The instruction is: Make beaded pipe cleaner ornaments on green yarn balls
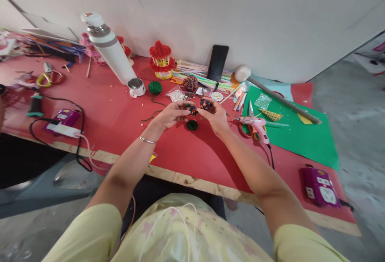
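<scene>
Your left hand (177, 113), right hand (215, 115): fingertips clamped on fuzzy, multicoloured yarn clumps (205, 104) above red table (111, 129). Clumps' line runs left to right, right end slightly farther. Round dark-green bundle (191, 125) nearer you; wound yarn ball (190, 82) beyond.

1 small, dark multicoloured yarn tuft (191, 110), flecked orange and green, is held up; 1 fuller, dark multicoloured yarn clump (205, 104) is held just beside it, slightly higher. Whether they join is unclear.
</scene>
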The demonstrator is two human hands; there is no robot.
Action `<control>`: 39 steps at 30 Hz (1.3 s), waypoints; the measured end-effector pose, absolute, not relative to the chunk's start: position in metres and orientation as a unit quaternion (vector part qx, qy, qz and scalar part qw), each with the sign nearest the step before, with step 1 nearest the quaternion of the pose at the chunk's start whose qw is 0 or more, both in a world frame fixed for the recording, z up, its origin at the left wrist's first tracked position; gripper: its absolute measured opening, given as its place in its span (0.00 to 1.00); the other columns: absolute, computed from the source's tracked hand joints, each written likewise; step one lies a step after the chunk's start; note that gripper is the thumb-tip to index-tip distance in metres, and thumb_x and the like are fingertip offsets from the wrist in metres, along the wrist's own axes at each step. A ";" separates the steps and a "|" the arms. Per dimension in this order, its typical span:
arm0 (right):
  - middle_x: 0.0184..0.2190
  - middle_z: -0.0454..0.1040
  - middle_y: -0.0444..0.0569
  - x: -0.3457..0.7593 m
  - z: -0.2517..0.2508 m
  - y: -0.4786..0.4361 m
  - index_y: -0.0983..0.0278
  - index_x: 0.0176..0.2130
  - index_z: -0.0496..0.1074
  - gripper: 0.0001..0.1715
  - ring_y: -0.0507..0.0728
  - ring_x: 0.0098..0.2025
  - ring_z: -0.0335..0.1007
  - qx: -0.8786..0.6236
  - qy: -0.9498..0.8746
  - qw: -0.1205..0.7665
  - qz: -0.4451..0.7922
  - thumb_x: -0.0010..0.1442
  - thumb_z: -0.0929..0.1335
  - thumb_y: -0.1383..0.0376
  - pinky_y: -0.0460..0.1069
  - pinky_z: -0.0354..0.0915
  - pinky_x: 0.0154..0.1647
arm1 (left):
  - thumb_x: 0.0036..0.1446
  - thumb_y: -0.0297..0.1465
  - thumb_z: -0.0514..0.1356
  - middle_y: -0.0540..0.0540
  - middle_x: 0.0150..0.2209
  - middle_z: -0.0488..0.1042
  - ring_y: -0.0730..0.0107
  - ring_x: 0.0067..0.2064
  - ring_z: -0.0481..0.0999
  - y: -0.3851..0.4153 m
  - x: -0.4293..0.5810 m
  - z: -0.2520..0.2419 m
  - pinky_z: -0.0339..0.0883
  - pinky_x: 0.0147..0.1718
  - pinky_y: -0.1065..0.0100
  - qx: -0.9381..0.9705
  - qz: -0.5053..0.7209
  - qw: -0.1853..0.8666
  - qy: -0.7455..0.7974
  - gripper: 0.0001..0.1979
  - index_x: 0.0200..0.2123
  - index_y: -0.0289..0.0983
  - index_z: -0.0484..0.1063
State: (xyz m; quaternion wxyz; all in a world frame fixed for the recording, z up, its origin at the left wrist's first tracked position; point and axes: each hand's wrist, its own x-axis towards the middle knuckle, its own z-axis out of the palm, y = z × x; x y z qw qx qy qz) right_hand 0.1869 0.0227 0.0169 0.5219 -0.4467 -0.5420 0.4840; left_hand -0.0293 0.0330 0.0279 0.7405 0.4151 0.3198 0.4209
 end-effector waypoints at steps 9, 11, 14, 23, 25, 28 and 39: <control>0.50 0.75 0.49 0.188 0.014 0.024 0.56 0.59 0.72 0.37 0.59 0.47 0.74 -0.447 -0.526 0.530 0.493 0.52 0.77 0.53 0.50 0.78 0.35 | 0.47 0.24 0.74 0.49 0.38 0.80 0.77 0.28 0.78 0.032 -0.028 0.032 0.75 0.28 0.72 0.407 0.443 0.737 0.308 0.24 0.50 0.38 0.81; 0.50 0.76 0.49 0.188 0.015 0.024 0.55 0.60 0.71 0.37 0.59 0.47 0.75 -0.443 -0.528 0.525 0.500 0.53 0.77 0.52 0.50 0.78 0.35 | 0.47 0.24 0.74 0.49 0.39 0.80 0.76 0.29 0.78 0.032 -0.028 0.033 0.75 0.28 0.73 0.406 0.446 0.736 0.308 0.25 0.51 0.38 0.80; 0.51 0.76 0.49 0.189 0.018 0.024 0.55 0.60 0.71 0.35 0.60 0.48 0.76 -0.439 -0.516 0.518 0.522 0.55 0.74 0.51 0.50 0.78 0.34 | 0.49 0.24 0.74 0.48 0.39 0.81 0.76 0.30 0.78 0.032 -0.030 0.033 0.74 0.28 0.74 0.404 0.452 0.731 0.314 0.25 0.52 0.38 0.79; 0.52 0.76 0.50 0.191 0.019 0.026 0.55 0.58 0.71 0.32 0.62 0.49 0.78 -0.444 -0.489 0.526 0.536 0.55 0.73 0.53 0.50 0.76 0.32 | 0.54 0.25 0.70 0.42 0.44 0.83 0.69 0.38 0.82 0.037 -0.032 0.027 0.79 0.37 0.70 0.368 0.469 0.725 0.343 0.19 0.51 0.36 0.80; 0.53 0.76 0.50 0.192 0.017 0.027 0.55 0.58 0.71 0.32 0.62 0.49 0.79 -0.444 -0.492 0.525 0.534 0.55 0.73 0.53 0.50 0.76 0.32 | 0.59 0.29 0.67 0.40 0.46 0.83 0.64 0.44 0.83 0.039 -0.032 0.027 0.80 0.43 0.66 0.331 0.481 0.735 0.345 0.14 0.50 0.35 0.80; 0.51 0.77 0.50 0.192 0.016 0.028 0.55 0.57 0.71 0.32 0.62 0.49 0.79 -0.440 -0.488 0.529 0.537 0.55 0.73 0.54 0.50 0.76 0.31 | 0.67 0.38 0.62 0.38 0.46 0.83 0.61 0.46 0.84 0.043 -0.033 0.028 0.80 0.48 0.60 0.267 0.492 0.750 0.352 0.14 0.46 0.34 0.80; 0.46 0.78 0.48 0.191 0.020 0.024 0.56 0.57 0.73 0.32 0.61 0.47 0.79 -0.437 -0.501 0.509 0.547 0.54 0.74 0.54 0.49 0.76 0.32 | 0.68 0.39 0.59 0.40 0.40 0.83 0.65 0.41 0.84 0.045 -0.036 0.035 0.80 0.49 0.59 0.228 0.516 0.731 0.384 0.16 0.44 0.31 0.78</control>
